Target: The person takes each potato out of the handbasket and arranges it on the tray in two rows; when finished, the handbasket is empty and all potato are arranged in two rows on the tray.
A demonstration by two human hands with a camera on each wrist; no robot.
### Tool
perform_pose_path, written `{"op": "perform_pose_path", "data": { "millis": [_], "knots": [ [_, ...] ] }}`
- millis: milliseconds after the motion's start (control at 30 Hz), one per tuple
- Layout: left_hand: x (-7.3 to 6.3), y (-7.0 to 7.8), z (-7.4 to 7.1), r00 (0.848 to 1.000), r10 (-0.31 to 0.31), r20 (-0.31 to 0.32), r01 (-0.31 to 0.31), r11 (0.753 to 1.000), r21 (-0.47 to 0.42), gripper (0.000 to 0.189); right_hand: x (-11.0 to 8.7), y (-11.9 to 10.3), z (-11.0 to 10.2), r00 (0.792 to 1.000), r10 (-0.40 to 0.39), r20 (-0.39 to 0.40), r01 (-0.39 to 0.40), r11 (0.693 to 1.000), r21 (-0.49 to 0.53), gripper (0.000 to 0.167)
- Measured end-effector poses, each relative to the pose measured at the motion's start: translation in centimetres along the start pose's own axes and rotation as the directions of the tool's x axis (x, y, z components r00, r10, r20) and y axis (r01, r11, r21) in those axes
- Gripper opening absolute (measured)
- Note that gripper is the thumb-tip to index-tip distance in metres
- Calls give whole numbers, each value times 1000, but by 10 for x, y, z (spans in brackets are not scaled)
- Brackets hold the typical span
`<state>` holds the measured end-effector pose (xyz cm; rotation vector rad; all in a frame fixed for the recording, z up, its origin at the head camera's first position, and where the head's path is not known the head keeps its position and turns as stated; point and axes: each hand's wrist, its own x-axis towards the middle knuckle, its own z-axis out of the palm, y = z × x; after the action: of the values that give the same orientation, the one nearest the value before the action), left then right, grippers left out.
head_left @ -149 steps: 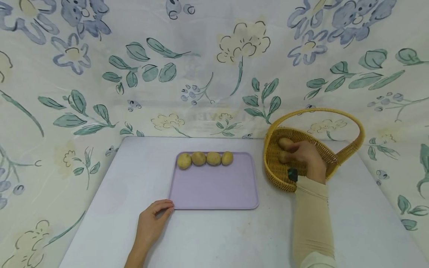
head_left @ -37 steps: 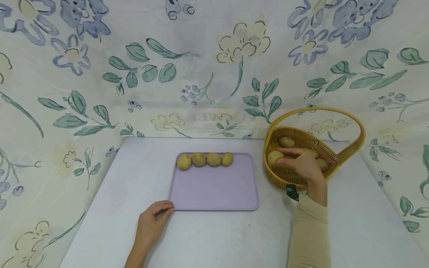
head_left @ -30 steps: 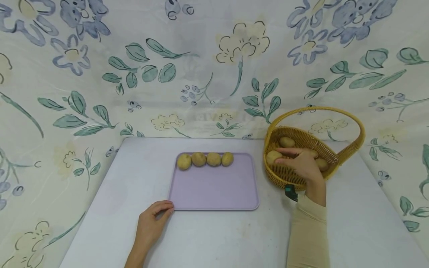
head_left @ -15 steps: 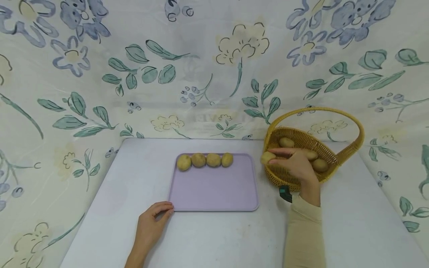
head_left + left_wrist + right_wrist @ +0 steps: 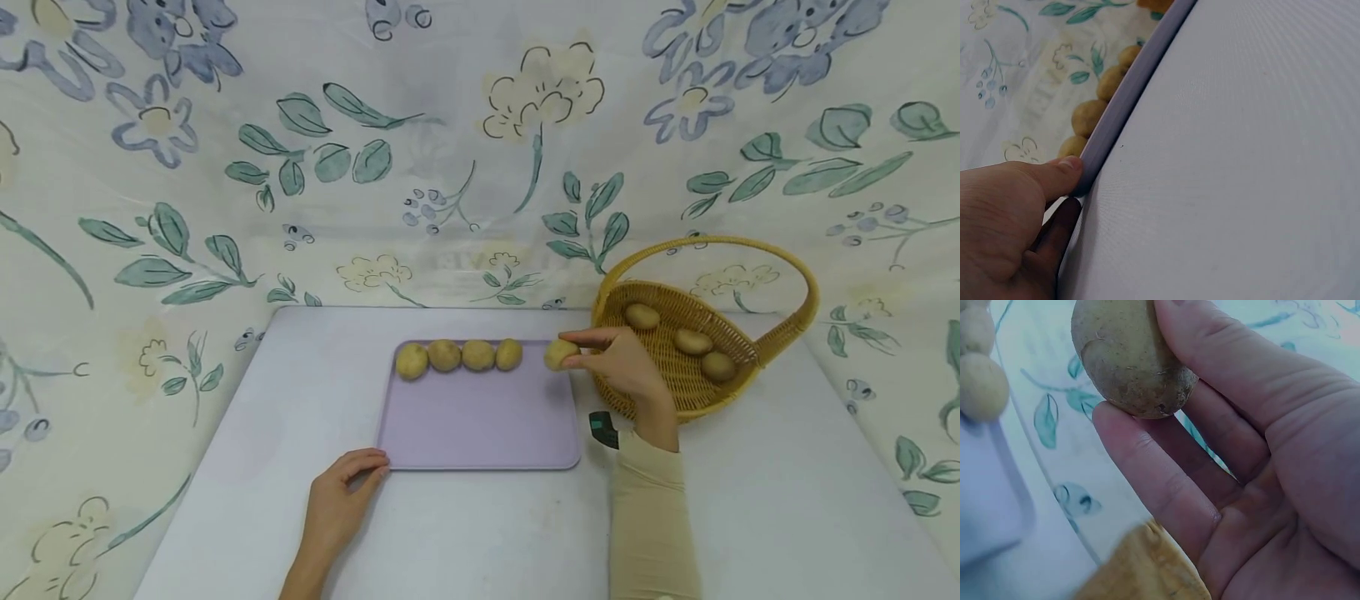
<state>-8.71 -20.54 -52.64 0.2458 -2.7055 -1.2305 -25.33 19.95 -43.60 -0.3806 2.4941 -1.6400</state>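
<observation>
Here's the right hand [image 5: 628, 360], thumb and fingertips clamped on a yellow-brown potato [image 5: 558, 355] at the lilac tray's [image 5: 480, 421] far right corner; from overhead I can't tell whether it touches the rim. The wrist camera shows it pinched with plenty of palm behind it, a dark blemish near its lower end. Over to the left hand [image 5: 339, 496]: thumb and fingers grip the tray's near left corner. On the tray, four potatoes [image 5: 445, 356] sit side by side along the far edge, starting at the left corner. Just right of the tray stands the wicker basket [image 5: 678, 392], arched handle up, three potatoes [image 5: 693, 342] inside. All this on a white table [image 5: 247, 425], with floral cloth [image 5: 480, 208] rising behind.
</observation>
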Motion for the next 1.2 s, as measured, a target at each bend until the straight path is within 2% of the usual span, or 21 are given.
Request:
{"op": "perform_pose_path", "data": {
  "millis": [267, 400, 867, 1200],
  "knots": [
    [0, 0, 0, 1000, 4, -8, -4, 1000, -4, 15, 11, -9, 28, 999, -24, 45, 21, 998, 63, 43],
    [0, -1, 0, 1000, 8, -3, -8, 1000, -11, 15, 16, -9, 38, 998, -43, 47, 41, 998, 56, 42],
    [0, -1, -1, 1000, -1, 6, 1, 1000, -4, 16, 18, -5, 42, 999, -36, 17, 36, 999, 15, 41],
    [0, -2, 0, 1000, -12, 16, 13, 1000, -22, 15, 20, -9, 50, 997, 36, -70, -41, 997, -68, 42]
  ]
}}
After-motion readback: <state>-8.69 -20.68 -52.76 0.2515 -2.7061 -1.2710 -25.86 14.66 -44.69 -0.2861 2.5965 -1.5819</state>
